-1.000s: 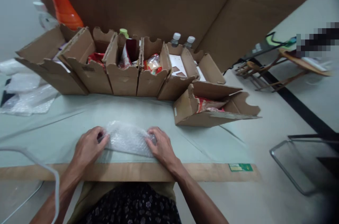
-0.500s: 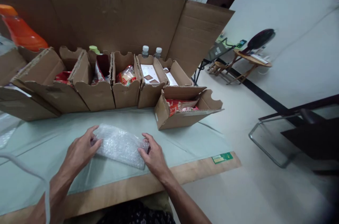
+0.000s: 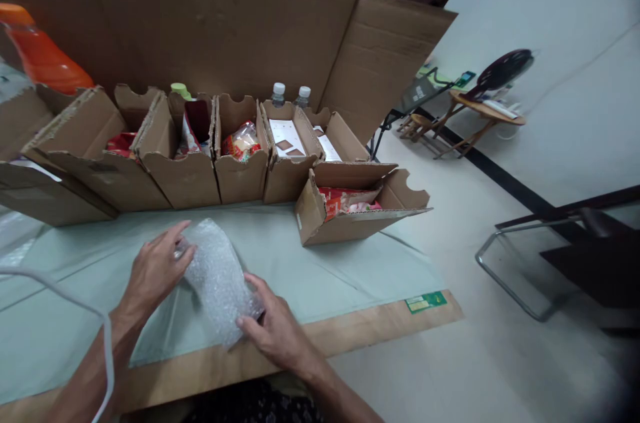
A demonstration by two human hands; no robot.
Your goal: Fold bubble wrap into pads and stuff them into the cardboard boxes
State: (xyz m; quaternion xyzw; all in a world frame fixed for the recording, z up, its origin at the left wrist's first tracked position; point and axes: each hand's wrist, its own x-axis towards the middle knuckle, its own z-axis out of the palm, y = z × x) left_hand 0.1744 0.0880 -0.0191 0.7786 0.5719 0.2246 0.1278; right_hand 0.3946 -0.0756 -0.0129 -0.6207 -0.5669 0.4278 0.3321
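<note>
A bundle wrapped in clear bubble wrap [image 3: 217,280] lies on the pale green table cover [image 3: 320,263], turned slantwise. My left hand [image 3: 155,270] grips its far upper end with curled fingers. Its near lower end sits in the closed fingers of my right hand [image 3: 273,330]. What the wrap encloses is hidden.
A row of open cardboard boxes [image 3: 190,163] with snack packets stands behind, and one more box [image 3: 350,210] sits apart at the right. A tall cardboard sheet [image 3: 225,30] backs them. An orange bottle [image 3: 43,56] is at far left. A white cable [image 3: 75,310] crosses the near left. A metal-framed chair [image 3: 565,256] stands on the floor right.
The bundle has been turned from lying crosswise to slanting toward me; my right hand drew nearer and lower, my left stayed on the far end. Earlier my view swung right.
</note>
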